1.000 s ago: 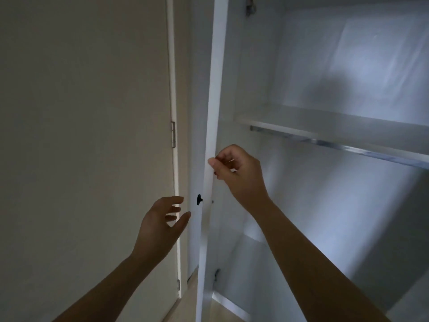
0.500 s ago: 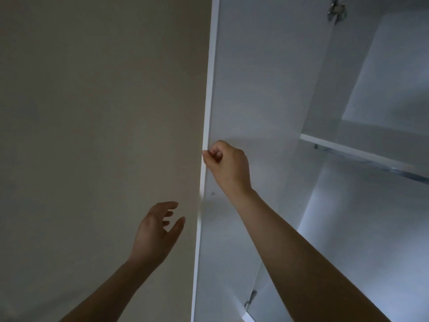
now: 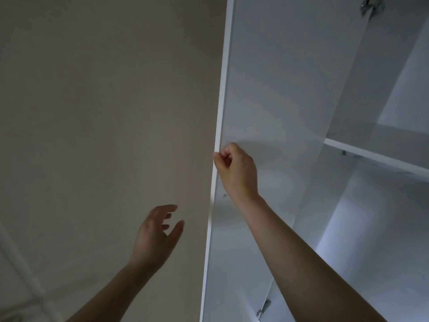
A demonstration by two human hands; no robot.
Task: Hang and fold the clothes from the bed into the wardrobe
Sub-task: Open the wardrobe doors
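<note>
The wall (image 3: 104,112) is filling the left of the view and the wardrobe (image 3: 383,228) is standing open on the right, with its door (image 3: 278,89) lying between them, inner face toward the camera. The door's long axis is running top to bottom, and it is hanging on hinges (image 3: 370,6) at its right side, so any swing is turning about that side while the free edge (image 3: 222,101) is facing left. A shelf (image 3: 376,156) is crossing the inside, well right of the hands. The right hand (image 3: 236,170) is the one on the door: arm reaching up and forward, its grip pinching the free edge between thumb and curled fingers at about mid-height. The left hand (image 3: 155,238) is hovering lower and to the left on the wall side, near the edge but apart from it, palm turned toward the door, fingers loosely spread and holding nothing. The clothes are not showing here, nor the bed, so they are probably lying somewhere behind the person.
</note>
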